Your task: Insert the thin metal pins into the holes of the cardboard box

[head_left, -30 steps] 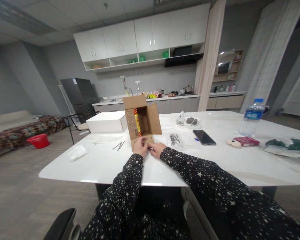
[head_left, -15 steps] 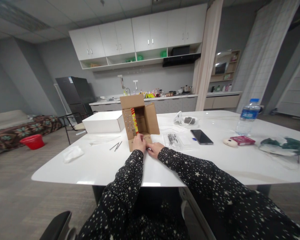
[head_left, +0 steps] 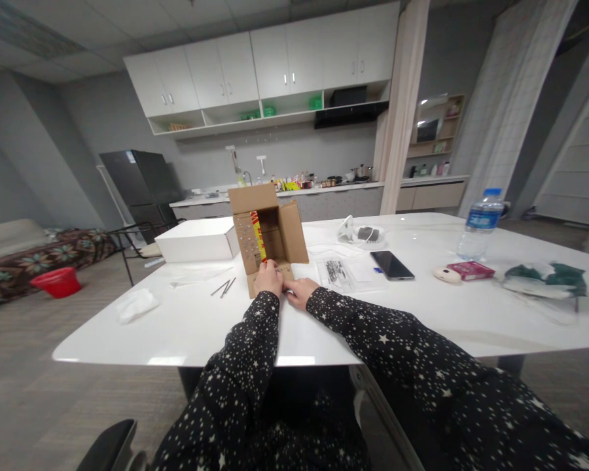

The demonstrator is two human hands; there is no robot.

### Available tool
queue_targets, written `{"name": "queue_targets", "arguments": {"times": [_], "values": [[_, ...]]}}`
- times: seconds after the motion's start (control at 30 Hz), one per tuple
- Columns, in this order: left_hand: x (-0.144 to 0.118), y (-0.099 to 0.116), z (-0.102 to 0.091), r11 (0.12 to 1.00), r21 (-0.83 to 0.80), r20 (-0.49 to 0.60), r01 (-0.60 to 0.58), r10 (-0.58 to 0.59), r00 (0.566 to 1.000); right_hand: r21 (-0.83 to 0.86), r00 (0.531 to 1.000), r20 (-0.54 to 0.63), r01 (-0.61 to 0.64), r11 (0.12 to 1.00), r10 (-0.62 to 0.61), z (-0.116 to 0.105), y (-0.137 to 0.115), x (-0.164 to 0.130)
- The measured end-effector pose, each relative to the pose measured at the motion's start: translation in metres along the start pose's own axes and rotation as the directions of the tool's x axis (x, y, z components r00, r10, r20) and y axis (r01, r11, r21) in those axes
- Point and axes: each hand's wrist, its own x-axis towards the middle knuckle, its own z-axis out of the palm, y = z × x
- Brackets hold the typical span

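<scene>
Under both hands' grip [head_left: 285, 284], cardboard box [head_left: 267, 229] flap.

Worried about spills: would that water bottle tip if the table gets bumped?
Probably, fairly easily. The water bottle stands tall and narrow on a glossy table. It looks nearly full, so likely heavy, and it would roll once down.

Grey walls and grey plank floor all round. White wall cabinets [head_left: 269, 62] run above a long counter [head_left: 324, 190], a black fridge [head_left: 137, 183] standing left. A patterned sofa [head_left: 34, 252] sits far left.
</scene>
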Motion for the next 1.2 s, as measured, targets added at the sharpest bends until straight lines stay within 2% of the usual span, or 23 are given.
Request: {"name": "queue_targets", "arguments": {"times": [0.4, 0.77, 0.97, 1.07, 1.2], "values": [[0.0, 0.003, 0.001, 0.999, -0.036, -0.054, -0.011, 0.01, 0.998, 0.003, 1.0, -0.02, -0.004, 1.0, 0.004, -0.002, -0.001, -0.002], [0.006, 0.008, -0.014, 0.985, -0.146, -0.136, -0.093, 0.073, 0.988, 0.012, 0.999, 0.025, -0.047, 0.999, 0.046, -0.005, -0.003, -0.001], [0.007, 0.006, -0.025, 0.966, -0.197, -0.257, -0.167, 0.114, 0.96, 0.016, 1.0, 0.002, -0.008, 1.0, 0.008, 0.001, 0.0, -0.002], [0.001, 0.003, -0.02, 0.949, -0.243, -0.275, -0.2, 0.131, 0.953, 0.017, 1.0, -0.026, 0.008, 1.0, -0.007, 0.004, 0.002, -0.001], [-0.007, -0.004, -0.004, 0.919, -0.293, -0.224, -0.265, 0.204, 0.953, 0.007, 1.0, 0.019, -0.017, 1.0, 0.017, 0.004, 0.002, 0.001]]}}
